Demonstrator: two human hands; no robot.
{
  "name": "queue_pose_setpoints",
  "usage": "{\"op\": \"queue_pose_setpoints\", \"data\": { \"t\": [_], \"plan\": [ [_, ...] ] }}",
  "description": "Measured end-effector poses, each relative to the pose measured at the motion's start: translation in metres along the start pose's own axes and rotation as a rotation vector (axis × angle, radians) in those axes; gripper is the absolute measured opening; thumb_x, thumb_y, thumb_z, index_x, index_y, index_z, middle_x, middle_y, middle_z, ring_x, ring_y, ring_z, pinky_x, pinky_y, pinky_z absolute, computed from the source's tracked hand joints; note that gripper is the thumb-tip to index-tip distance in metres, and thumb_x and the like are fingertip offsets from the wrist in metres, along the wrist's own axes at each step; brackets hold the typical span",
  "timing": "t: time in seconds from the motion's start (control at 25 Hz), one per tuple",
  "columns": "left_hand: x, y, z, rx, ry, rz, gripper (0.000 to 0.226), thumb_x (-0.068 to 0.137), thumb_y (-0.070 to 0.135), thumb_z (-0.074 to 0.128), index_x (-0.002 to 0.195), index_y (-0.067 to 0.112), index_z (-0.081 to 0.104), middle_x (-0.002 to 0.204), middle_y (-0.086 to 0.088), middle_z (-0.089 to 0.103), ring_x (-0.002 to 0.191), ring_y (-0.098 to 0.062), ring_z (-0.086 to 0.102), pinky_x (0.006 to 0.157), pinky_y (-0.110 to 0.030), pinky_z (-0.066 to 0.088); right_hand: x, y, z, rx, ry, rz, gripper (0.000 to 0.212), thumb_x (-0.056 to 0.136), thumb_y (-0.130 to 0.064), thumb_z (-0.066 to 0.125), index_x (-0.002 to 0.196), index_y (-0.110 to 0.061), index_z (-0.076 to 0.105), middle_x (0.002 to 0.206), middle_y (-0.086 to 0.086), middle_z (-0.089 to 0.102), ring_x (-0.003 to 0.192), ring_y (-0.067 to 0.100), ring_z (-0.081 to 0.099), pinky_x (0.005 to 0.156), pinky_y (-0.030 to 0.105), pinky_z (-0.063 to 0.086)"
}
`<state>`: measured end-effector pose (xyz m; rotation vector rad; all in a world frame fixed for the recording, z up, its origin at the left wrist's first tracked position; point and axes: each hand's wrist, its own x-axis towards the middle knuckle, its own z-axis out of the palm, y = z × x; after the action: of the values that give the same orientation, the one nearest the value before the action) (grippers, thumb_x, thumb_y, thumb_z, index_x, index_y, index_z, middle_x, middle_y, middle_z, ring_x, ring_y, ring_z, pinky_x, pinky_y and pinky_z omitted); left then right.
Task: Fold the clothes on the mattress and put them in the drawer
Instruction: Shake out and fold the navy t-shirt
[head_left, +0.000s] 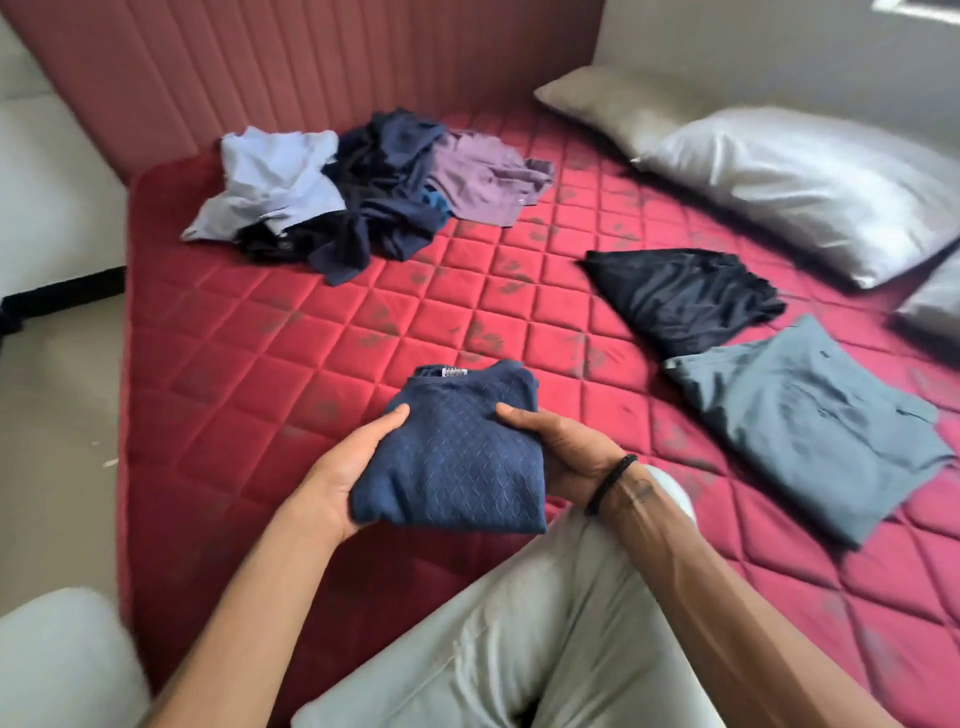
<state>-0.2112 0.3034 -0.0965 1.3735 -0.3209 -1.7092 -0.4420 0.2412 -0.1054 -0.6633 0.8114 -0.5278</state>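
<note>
Your left hand (347, 470) and right hand (563, 447) grip one folded navy top (452, 462) above the mattress (291, 338). Two folded garments right: black (685, 296), grey (810, 421). One unfolded pile (374, 192). Two pillows (779, 182).

Both hands grip folded navy top (457, 457), unfolded pile (363, 192) at back of mattress (249, 332)
</note>
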Motion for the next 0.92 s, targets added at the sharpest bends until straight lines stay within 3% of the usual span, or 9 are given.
{"op": "queue_pose_setpoints", "data": {
  "t": [0.2, 0.32, 0.44, 0.56, 0.64, 0.72, 0.8, 0.88, 0.92],
  "plan": [
    [0.039, 0.045, 0.11, 0.305, -0.261, -0.045, 0.043, 0.086, 0.035, 0.076, 0.12, 0.01, 0.072, 0.12, -0.014, 0.074, 0.1, -0.026, 0.075, 0.087, -0.042, 0.062, -0.029, -0.057, -0.07, 0.075, 0.177, -0.268, 0.049, 0.098, -0.015, 0.064, 0.146, -0.011, 0.054, 0.142, 0.016, 0.061, 0.123, 0.029, 0.062, 0.102, 0.04, 0.055],
    [0.075, 0.067, 0.173, 0.531, -0.424, -0.039, 0.049, 0.081, 0.02, 0.079, 0.128, 0.01, 0.068, 0.124, -0.013, 0.073, 0.097, -0.023, 0.075, 0.084, -0.036, 0.063, -0.036, -0.101, -0.122, 0.096, 0.329, -0.41, 0.05, 0.095, -0.006, 0.063, 0.144, -0.008, 0.055, 0.135, 0.017, 0.065, 0.114, 0.028, 0.066, 0.096, 0.039, 0.058],
    [0.128, 0.093, 0.238, 0.589, -0.457, 0.084, 0.04, 0.087, 0.004, 0.074, 0.125, 0.006, 0.066, 0.114, -0.013, 0.075, 0.087, -0.019, 0.074, 0.074, -0.027, 0.062, -0.025, -0.149, -0.171, 0.163, 0.405, -0.562, 0.053, 0.094, 0.0, 0.061, 0.146, -0.002, 0.05, 0.139, 0.022, 0.061, 0.113, 0.032, 0.066, 0.094, 0.044, 0.059],
    [0.193, 0.123, 0.305, 0.301, -0.285, 0.275, 0.033, 0.088, 0.0, 0.074, 0.111, 0.016, 0.059, 0.109, -0.011, 0.067, 0.077, -0.017, 0.066, 0.062, -0.025, 0.06, 0.002, -0.205, -0.224, 0.258, 0.451, -0.717, 0.063, 0.089, 0.002, 0.065, 0.15, -0.004, 0.046, 0.145, 0.021, 0.057, 0.129, 0.037, 0.057, 0.108, 0.052, 0.049],
    [0.232, 0.127, 0.331, 0.319, 0.019, 0.492, 0.039, 0.085, 0.012, 0.08, 0.114, 0.02, 0.056, 0.118, -0.01, 0.066, 0.091, -0.025, 0.067, 0.076, -0.037, 0.061, 0.029, -0.229, -0.257, 0.312, 0.476, -0.731, 0.065, 0.085, -0.001, 0.068, 0.147, 0.0, 0.05, 0.144, 0.021, 0.057, 0.132, 0.037, 0.056, 0.109, 0.053, 0.048],
    [0.274, 0.097, 0.341, 0.719, 0.33, 0.862, 0.046, 0.086, 0.031, 0.074, 0.128, 0.017, 0.058, 0.126, -0.012, 0.064, 0.111, -0.032, 0.062, 0.097, -0.041, 0.049, 0.068, -0.225, -0.296, 0.333, 0.567, -0.667, 0.065, 0.082, -0.001, 0.071, 0.144, 0.002, 0.053, 0.139, 0.021, 0.061, 0.128, 0.037, 0.06, 0.102, 0.053, 0.054],
    [0.305, 0.036, 0.332, 1.006, 0.2, 1.139, 0.054, 0.093, 0.044, 0.057, 0.137, 0.012, 0.058, 0.136, -0.015, 0.061, 0.126, -0.035, 0.056, 0.109, -0.044, 0.042, 0.095, -0.201, -0.331, 0.364, 0.65, -0.585, 0.076, 0.071, -0.001, 0.075, 0.144, 0.003, 0.053, 0.138, 0.022, 0.062, 0.126, 0.037, 0.062, 0.089, 0.048, 0.061],
    [0.324, -0.021, 0.314, 1.297, 0.062, 1.165, 0.067, 0.099, 0.057, 0.04, 0.155, 0.02, 0.042, 0.159, -0.011, 0.042, 0.147, -0.033, 0.039, 0.121, -0.049, 0.03, 0.109, -0.185, -0.355, 0.379, 0.653, -0.603, 0.088, 0.063, -0.001, 0.078, 0.146, 0.004, 0.049, 0.143, 0.024, 0.057, 0.131, 0.038, 0.058, 0.09, 0.045, 0.061],
    [0.334, -0.04, 0.305, 1.4, 0.075, 1.14, 0.069, 0.101, 0.061, 0.034, 0.161, 0.026, 0.03, 0.168, -0.006, 0.029, 0.153, -0.03, 0.028, 0.125, -0.049, 0.023, 0.113, -0.182, -0.364, 0.377, 0.635, -0.634, 0.093, 0.06, -0.002, 0.078, 0.147, 0.006, 0.046, 0.145, 0.025, 0.055, 0.133, 0.038, 0.056, 0.095, 0.046, 0.059]
  ]
}}
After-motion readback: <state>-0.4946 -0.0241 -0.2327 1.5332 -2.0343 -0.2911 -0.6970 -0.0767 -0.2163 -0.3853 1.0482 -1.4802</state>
